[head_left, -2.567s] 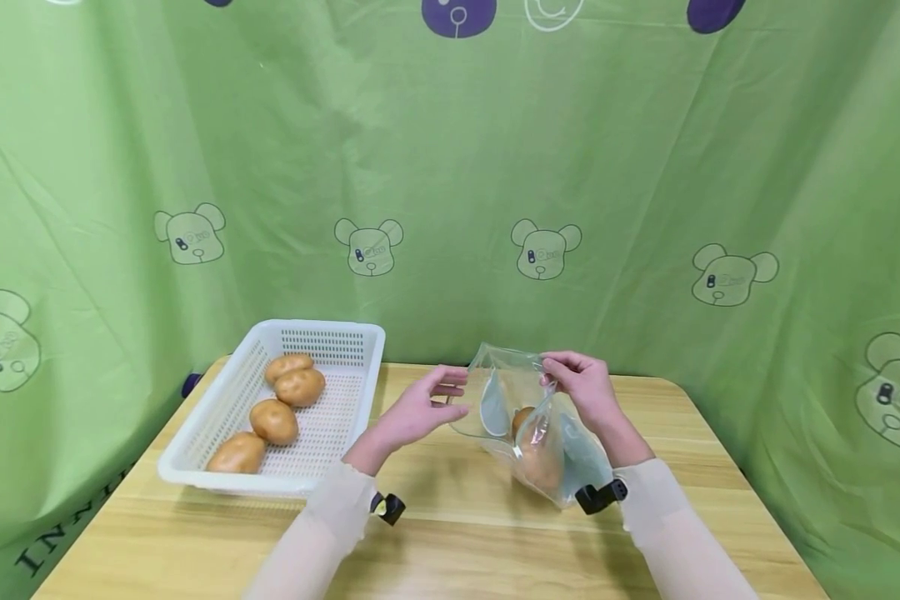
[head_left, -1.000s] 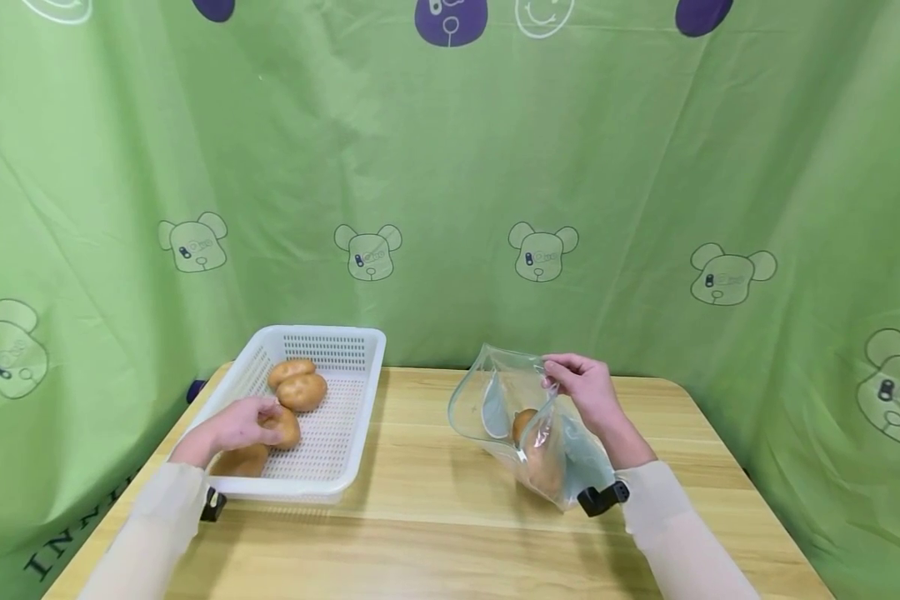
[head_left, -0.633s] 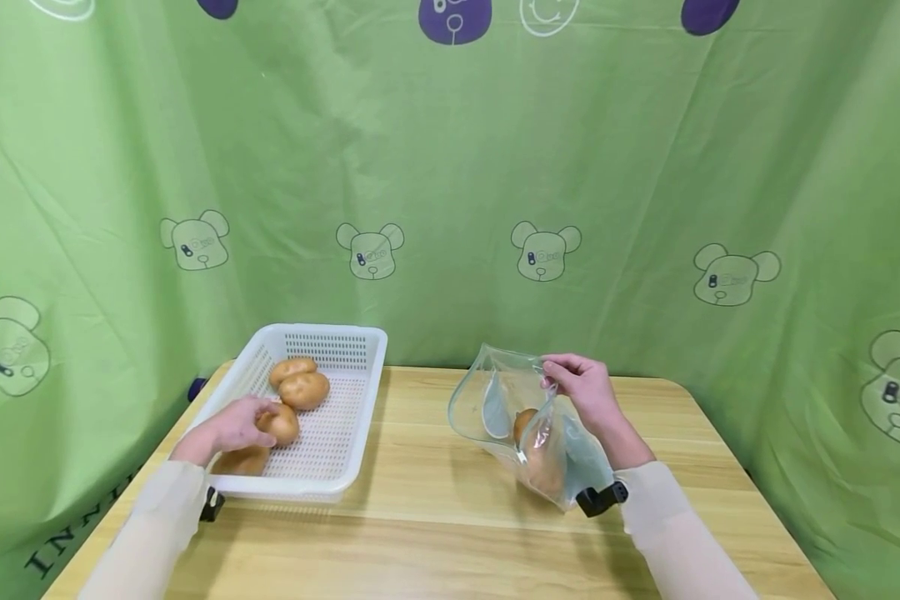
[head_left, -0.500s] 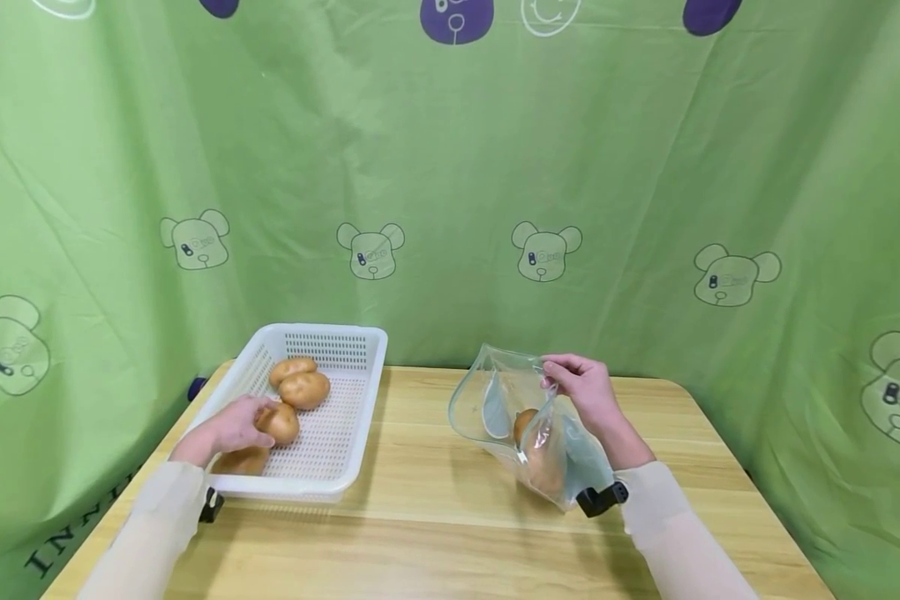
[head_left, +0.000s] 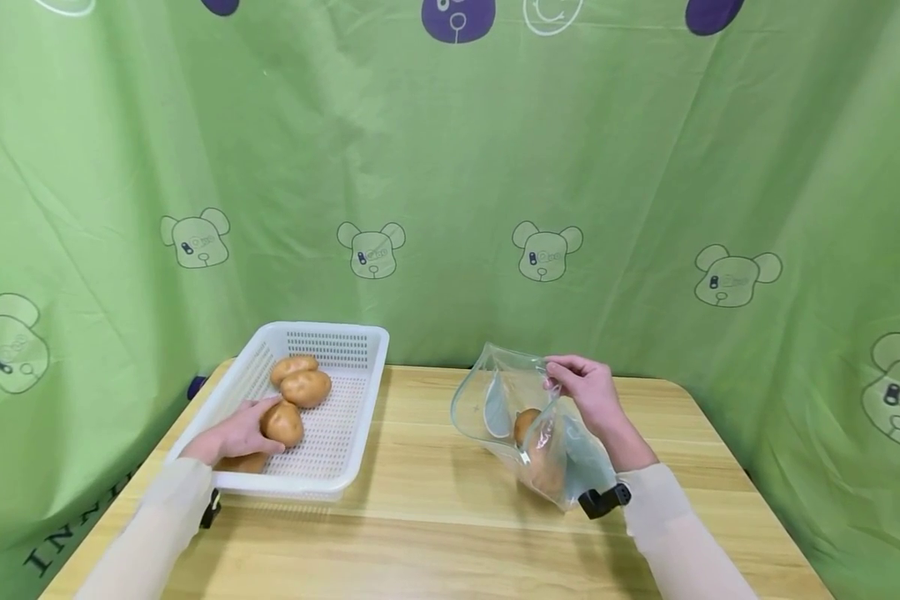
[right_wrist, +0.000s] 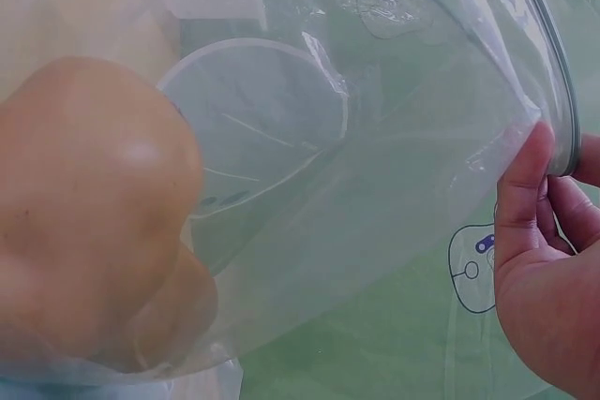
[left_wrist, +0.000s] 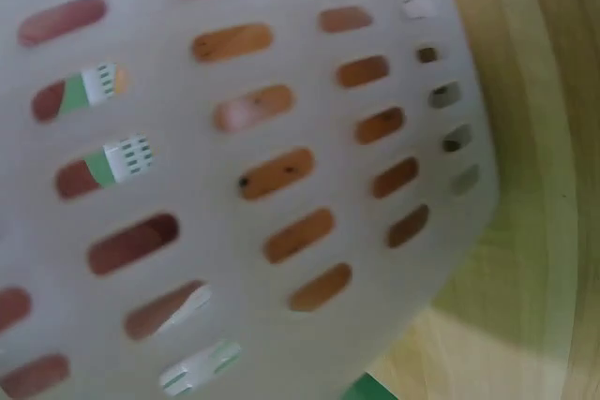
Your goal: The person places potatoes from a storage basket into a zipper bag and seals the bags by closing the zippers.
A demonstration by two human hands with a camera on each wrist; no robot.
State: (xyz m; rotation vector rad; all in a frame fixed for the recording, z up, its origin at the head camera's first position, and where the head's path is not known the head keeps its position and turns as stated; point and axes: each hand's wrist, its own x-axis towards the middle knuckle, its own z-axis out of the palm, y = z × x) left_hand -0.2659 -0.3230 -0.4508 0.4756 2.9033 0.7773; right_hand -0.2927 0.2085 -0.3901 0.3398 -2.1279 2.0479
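Note:
In the head view my left hand [head_left: 238, 433] reaches into the white basket [head_left: 381, 358], fingers and thumb around a brown potato [head_left: 283, 425]. Another potato [head_left: 246, 463] lies partly hidden under that hand. On the right, my right hand [head_left: 588, 392] pinches the rim of a clear plastic zip bag [head_left: 487, 383], whose mouth gapes to the left. Inside the bag are potatoes [head_left: 543, 467], also seen as brown lumps [right_wrist: 94, 213] through the film in the right wrist view. The left wrist view shows mostly the basket's slotted wall [left_wrist: 216, 203], with brown behind its slots.
Two more potatoes [head_left: 306, 388] lie touching toward the back of the basket. Basket and bag rest on a wooden table [head_left: 420, 533], with bare wood between them. A green curtain [head_left: 450, 167] hangs behind and on both sides.
My left hand has gone from beside the bag's mouth into the basket, and its fingers have settled lower around a potato. My right hand keeps its pinch on the bag.

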